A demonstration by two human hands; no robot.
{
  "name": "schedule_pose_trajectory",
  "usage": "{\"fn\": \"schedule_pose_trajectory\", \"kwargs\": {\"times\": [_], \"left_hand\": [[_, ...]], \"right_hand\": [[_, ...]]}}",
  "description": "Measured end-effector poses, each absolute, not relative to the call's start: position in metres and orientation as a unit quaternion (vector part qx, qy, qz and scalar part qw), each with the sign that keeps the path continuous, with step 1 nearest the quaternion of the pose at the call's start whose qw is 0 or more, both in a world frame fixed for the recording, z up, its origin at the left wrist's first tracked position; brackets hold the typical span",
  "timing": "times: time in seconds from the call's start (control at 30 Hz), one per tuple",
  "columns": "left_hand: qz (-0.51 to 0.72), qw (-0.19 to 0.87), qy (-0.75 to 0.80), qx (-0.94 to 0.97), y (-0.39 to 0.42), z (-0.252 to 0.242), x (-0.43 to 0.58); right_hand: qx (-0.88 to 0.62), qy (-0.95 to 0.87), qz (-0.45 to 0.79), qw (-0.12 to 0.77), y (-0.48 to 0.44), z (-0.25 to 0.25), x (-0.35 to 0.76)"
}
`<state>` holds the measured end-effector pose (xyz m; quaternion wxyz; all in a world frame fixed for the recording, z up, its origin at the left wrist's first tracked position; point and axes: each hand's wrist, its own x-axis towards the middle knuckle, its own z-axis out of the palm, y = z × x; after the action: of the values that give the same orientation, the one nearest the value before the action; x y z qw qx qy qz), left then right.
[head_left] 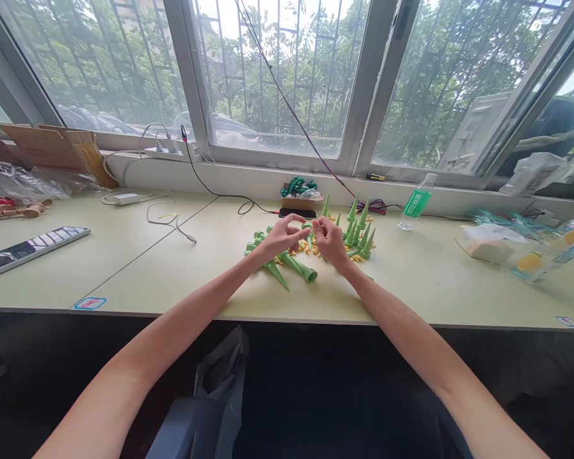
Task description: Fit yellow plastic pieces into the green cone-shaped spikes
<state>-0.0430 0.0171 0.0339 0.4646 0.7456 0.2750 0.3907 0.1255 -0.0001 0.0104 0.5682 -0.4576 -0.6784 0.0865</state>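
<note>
Evidently you're partway along, judging by the two groups; a cluster of green cones (pixel 362 220) stands upright beside your right hand (pixel 329 239), while others lie about your left hand (pixel 287 234), apparently left to handle; loose yellow pieces (pixel 310 248) lie on the table (pixel 411 280) between; one green piece (pixel 307 225) shows between your hands; your left thumb and forefinger curve towards it, your right fingers curl inward; whether either pinches anything, I cannot tell.
</note>
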Motion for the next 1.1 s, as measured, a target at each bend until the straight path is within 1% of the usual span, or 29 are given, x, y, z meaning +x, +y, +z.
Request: {"fn": "schedule_pose_trajectory", "kwargs": {"times": [0.17, 0.4, 0.8, 1.1], "left_hand": [[0.395, 0.424, 0.262, 0.772, 0.0208, 0.0292, -0.0425], [0.399, 0.373, 0.280, 0.789, 0.0246, 0.0242, -0.0418], [0.408, 0.286, 0.295, 0.815, 0.0200, 0.0262, -0.0413], [0.413, 0.261, 0.311, 0.815, 0.0204, 0.0266, -0.0412]], "right_hand": [[-0.455, -0.678, 0.091, 0.569, 0.0002, 0.0105, 0.1257], [-0.460, -0.678, 0.082, 0.568, 0.0011, 0.0101, 0.1260], [-0.461, -0.680, 0.078, 0.565, 0.0020, 0.0094, 0.1250], [-0.456, -0.682, 0.091, 0.564, 0.0018, 0.0093, 0.1258]]}}
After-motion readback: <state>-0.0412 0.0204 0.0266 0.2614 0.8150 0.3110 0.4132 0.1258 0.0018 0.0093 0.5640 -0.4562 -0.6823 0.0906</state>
